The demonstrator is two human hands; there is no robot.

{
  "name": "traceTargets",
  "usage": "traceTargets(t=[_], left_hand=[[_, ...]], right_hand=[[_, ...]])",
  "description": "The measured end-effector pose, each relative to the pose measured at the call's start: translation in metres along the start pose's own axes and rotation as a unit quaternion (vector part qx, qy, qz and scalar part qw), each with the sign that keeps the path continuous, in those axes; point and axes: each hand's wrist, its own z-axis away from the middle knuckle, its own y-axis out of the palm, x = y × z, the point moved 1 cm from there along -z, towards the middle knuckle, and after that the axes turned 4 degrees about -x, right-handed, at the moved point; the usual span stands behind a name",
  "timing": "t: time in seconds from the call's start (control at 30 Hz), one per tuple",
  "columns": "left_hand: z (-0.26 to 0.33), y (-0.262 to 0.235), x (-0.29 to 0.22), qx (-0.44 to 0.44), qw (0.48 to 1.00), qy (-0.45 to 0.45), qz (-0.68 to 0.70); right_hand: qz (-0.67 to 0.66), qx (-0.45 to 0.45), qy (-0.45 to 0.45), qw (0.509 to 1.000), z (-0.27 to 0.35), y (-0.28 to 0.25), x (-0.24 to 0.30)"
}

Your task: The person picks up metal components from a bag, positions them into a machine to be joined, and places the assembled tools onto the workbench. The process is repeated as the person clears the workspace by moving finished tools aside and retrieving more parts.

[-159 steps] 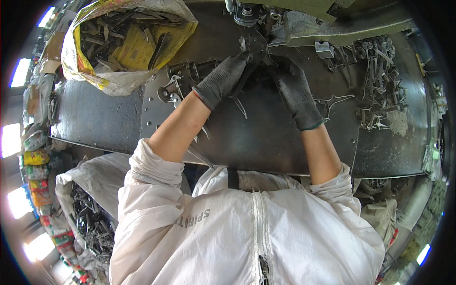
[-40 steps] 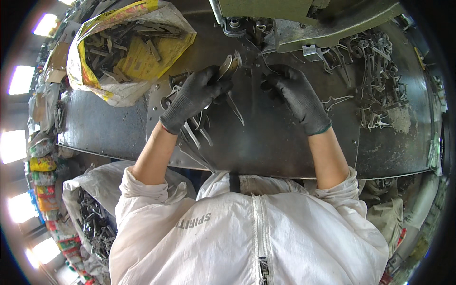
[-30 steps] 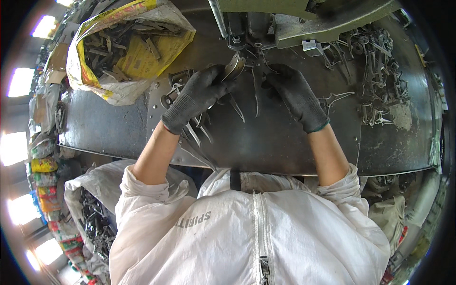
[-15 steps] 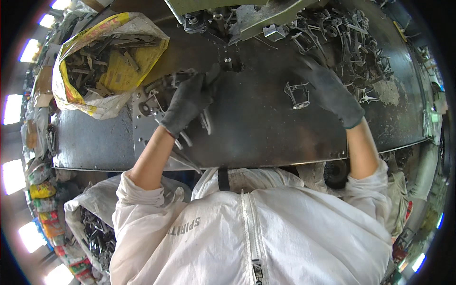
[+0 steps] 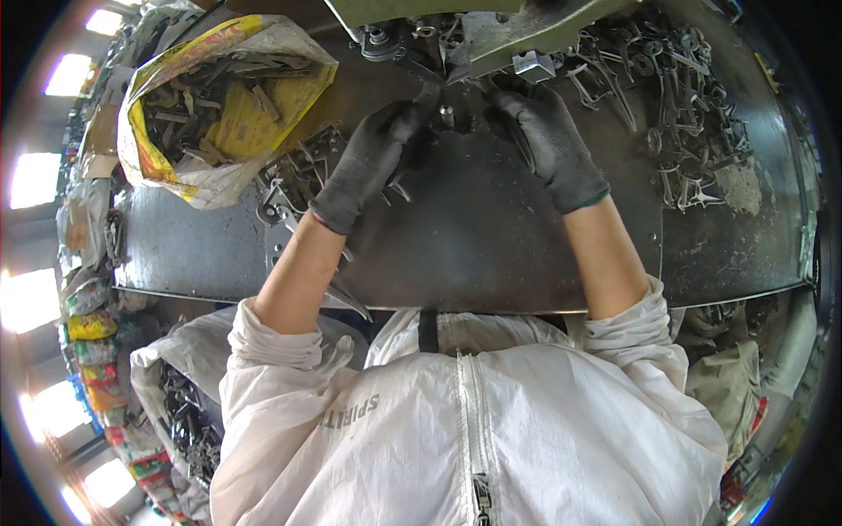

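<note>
Metal pin [image 5: 447,116]: near side of green machine [image 5: 517,39], between both hands; long axis toward machine, tilt unclear | left hand [image 5: 381,145]: nearer pin; grip hidden | right hand [image 5: 548,145]: partly curled; cannot tell if holding

Matt, ribbed knit on left glove [image 5: 377,151] and right glove [image 5: 553,145]. Smooth, dark sheet metal on table [image 5: 500,245], glossy toward left edge, scuffed at right. Crinkled plastic on sack [image 5: 215,188], slightly shiny; dull metal on scraps [image 5: 175,105] inside. Looks like painted metal on machine [image 5: 539,37]. Bright metal on block [image 5: 533,67]. Thin, creased cloth on jacket [image 5: 395,447].
</note>
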Motion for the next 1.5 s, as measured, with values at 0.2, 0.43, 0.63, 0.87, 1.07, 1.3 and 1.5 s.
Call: traceTargets(t=[0.2,0.43,0.63,0.87,1.07,1.3,1.5], left_hand=[[-0.013,-0.003,0.003,-0.034,0.978,0.108,-0.176],[-0.011,-0.003,-0.016,0.034,0.999,0.002,-0.030],[-0.027,-0.013,0.005,0.038,0.972,0.174,-0.156],[-0.028,-0.010,0.004,0.042,0.990,0.061,-0.122],[-0.026,-0.010,0.019,0.018,0.930,0.226,-0.288],[-0.038,-0.012,0.024,0.019,0.843,0.316,-0.435],[-0.032,0.018,0.022,0.059,0.994,-0.088,-0.025]], right_hand=[[0.096,0.009,-0.013,0.995,-0.008,0.021,-0.002],[0.187,0.005,-0.077,0.979,-0.009,0.023,-0.003],[0.294,-0.026,-0.216,0.931,-0.007,0.032,-0.004],[0.201,0.013,-0.036,0.979,-0.011,0.038,0.004],[0.259,0.005,-0.127,0.958,-0.008,0.032,-0.002],[0.243,0.005,-0.091,0.966,-0.018,0.029,-0.006],[0.210,0.006,0.005,0.978,-0.018,0.025,-0.030]])
